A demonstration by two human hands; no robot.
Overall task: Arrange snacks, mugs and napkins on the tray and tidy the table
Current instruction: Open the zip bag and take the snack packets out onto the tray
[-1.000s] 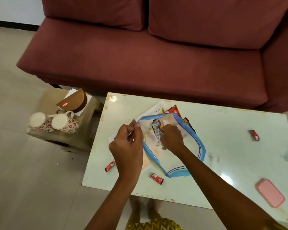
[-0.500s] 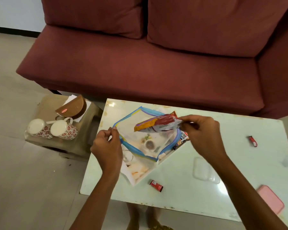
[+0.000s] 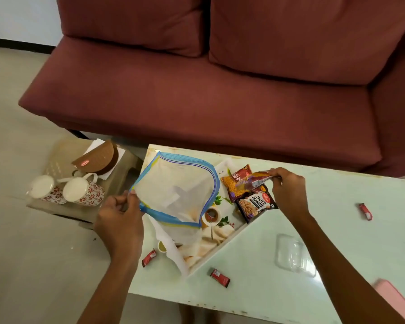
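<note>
My left hand (image 3: 121,213) pinches the near corner of a clear zip bag (image 3: 175,190) with a blue rim and holds it open over the left part of the printed tray (image 3: 216,239). My right hand (image 3: 288,190) grips a red and orange snack packet (image 3: 253,181) just above the tray's right corner. Two packets lie there: an orange one (image 3: 235,183) and salted peanuts (image 3: 256,203). Two white mugs (image 3: 64,190) with red flowers and white napkins (image 3: 96,146) under a brown holder (image 3: 98,159) sit on a low stool to the left.
Three small red candies lie on the pale green table (image 3: 290,295): near the left edge (image 3: 149,257), by the front (image 3: 220,277) and at the right (image 3: 365,211). A clear plastic lid (image 3: 295,254) and a pink case (image 3: 393,298) lie at the right. A maroon sofa (image 3: 208,94) stands behind.
My right hand drew the snack packet out of the zip bag and carried it right and down over the tray corner. My left hand pulled the bag left, uncovering the tray.
</note>
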